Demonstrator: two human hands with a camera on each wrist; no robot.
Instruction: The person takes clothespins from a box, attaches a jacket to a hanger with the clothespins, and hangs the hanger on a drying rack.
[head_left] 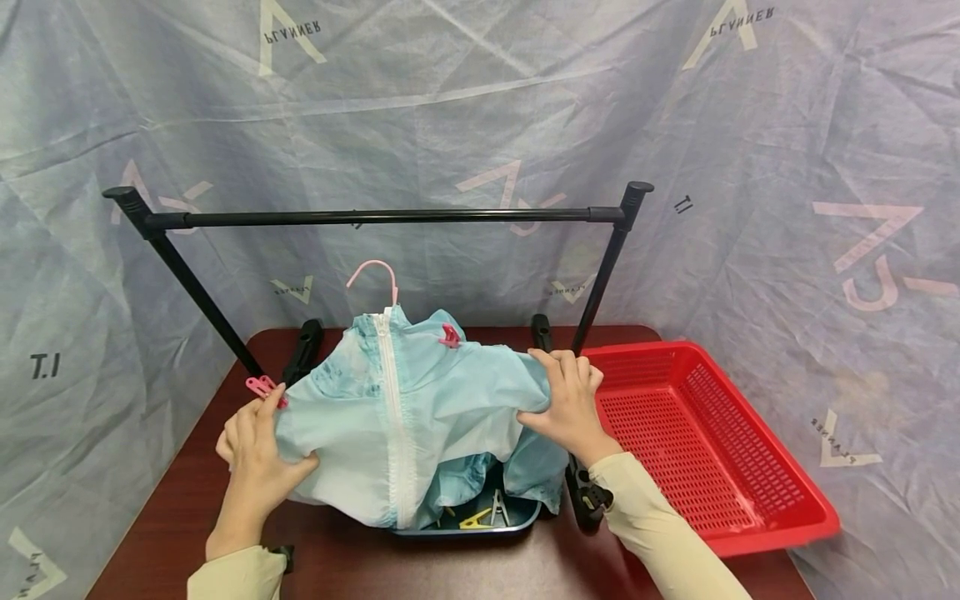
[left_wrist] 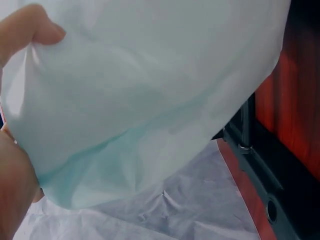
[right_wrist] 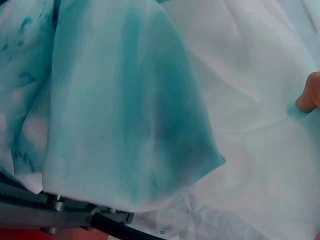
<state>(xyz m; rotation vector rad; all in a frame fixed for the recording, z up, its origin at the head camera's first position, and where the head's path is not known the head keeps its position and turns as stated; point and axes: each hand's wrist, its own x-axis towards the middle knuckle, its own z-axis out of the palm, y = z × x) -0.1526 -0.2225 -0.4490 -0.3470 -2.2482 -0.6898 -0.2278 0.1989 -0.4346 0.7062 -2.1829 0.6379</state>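
Note:
A light blue jacket (head_left: pixel 352 433) with a white front zipper (head_left: pixel 393 417) hangs spread between both hands, on a hanger whose pink hook (head_left: pixel 372 265) sticks up from the collar. My left hand (head_left: pixel 255 454) grips the jacket's left side, its thumb pressing the cloth (left_wrist: pixel 125 90). The right hand (head_left: pixel 570 400) pinches the opposite shoulder or sleeve, with a loose panel (right_wrist: pixel 130 110) hanging below. A pink clothespin (head_left: pixel 262 386) is beside the left fingers, and a red clothespin (head_left: pixel 450 336) sits near the collar on the right.
A black rack (head_left: pixel 375 217) stands behind the jacket, its bar above the hook. Partly under the jacket, a dark tray (head_left: pixel 517 525) holds yellow and grey clothespins. A red plastic basket (head_left: pixel 675 450) lies to the right on the brown table (head_left: pixel 337 567).

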